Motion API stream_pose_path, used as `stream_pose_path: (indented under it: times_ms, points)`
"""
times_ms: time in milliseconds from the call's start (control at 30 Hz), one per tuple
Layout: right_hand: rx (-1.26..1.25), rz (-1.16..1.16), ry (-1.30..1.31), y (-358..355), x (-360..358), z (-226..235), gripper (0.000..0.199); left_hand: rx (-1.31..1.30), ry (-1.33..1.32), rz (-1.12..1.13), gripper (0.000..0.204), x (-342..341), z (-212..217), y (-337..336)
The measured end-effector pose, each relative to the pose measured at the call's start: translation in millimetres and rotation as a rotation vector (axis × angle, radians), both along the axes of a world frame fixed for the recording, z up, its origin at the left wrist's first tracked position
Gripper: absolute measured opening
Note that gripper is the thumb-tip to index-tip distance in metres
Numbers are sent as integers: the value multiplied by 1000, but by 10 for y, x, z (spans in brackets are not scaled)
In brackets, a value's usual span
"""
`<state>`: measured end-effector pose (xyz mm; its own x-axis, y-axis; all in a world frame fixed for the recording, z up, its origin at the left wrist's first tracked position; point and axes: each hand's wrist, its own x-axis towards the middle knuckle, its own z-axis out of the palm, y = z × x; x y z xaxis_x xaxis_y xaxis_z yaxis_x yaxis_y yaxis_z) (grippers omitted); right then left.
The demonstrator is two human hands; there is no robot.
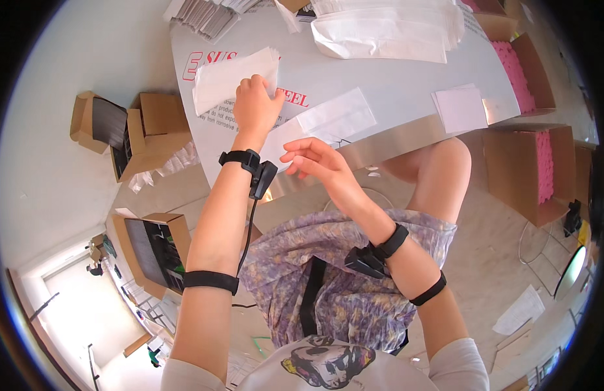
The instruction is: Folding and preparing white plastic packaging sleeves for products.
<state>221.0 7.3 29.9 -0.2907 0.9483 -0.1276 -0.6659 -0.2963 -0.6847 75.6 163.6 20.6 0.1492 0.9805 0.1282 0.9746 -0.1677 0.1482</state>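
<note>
I can't tell if my left fingers point(257, 82) grip the white sheets point(217, 81) beneath them, so light pressure should prevent creases, my right fingers point(306, 144) loose and empty.

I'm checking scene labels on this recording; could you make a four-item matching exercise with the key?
1. left hand
2. right hand
3. pink material
4. pale rectangular sheets

A. inside an open cardboard box
B. near the table's near edge, seemingly empty
C. lying flat on the tabletop, right side
D. at the fanned white stack

Pairs: 1-D, 2-B, 3-A, 4-C
</note>
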Motion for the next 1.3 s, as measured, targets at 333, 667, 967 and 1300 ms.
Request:
stream_pose_path:
  times_ms: [333, 667, 967, 1300]
  points:
    - [-25, -12, -15, 3, 21, 63, 29, 33, -100, 11, 13, -211, -94, 40]
    - [77, -41, -188, -60, -111, 28, 26, -8, -937, 194, 13, -769, 940, -800]
    - [866, -481, -658, -653, -256, 1170, 38, -100, -1155, 125, 14, -582, 2021, -2476]
    - [608, -326, -667, -1116, -442, 1178, 30, -274, -1740, 60, 34, -428, 1549, -2874]
